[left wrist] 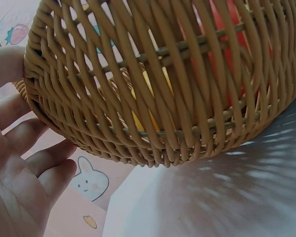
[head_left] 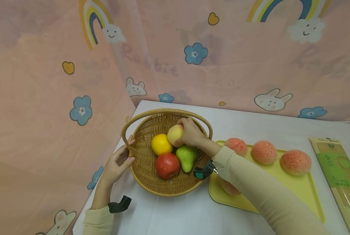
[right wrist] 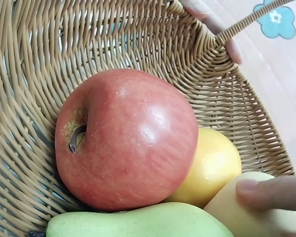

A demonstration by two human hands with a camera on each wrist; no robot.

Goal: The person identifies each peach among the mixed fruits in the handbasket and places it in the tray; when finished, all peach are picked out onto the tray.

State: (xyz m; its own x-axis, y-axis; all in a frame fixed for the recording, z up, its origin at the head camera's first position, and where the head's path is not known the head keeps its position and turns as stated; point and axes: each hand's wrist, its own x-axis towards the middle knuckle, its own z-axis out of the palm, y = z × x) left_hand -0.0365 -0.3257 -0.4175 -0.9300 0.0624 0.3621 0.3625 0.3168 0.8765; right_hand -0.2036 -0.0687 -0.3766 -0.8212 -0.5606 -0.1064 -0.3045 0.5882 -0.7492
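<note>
A wicker basket with an arched handle stands on the white table. My left hand grips its left rim at the handle's foot; in the left wrist view the fingers lie against the outer weave. Inside the basket, my right hand holds a pale yellow peach at the back right. Around the peach lie a yellow round fruit, a red apple and a green pear. The right wrist view shows the apple up close, with a fingertip on the peach.
Right of the basket is a yellow tray carrying several pinkish-red round fruits, one partly hidden by my right sleeve. A flat green and tan package lies at the far right. Printed pink cloth hangs behind and at the left.
</note>
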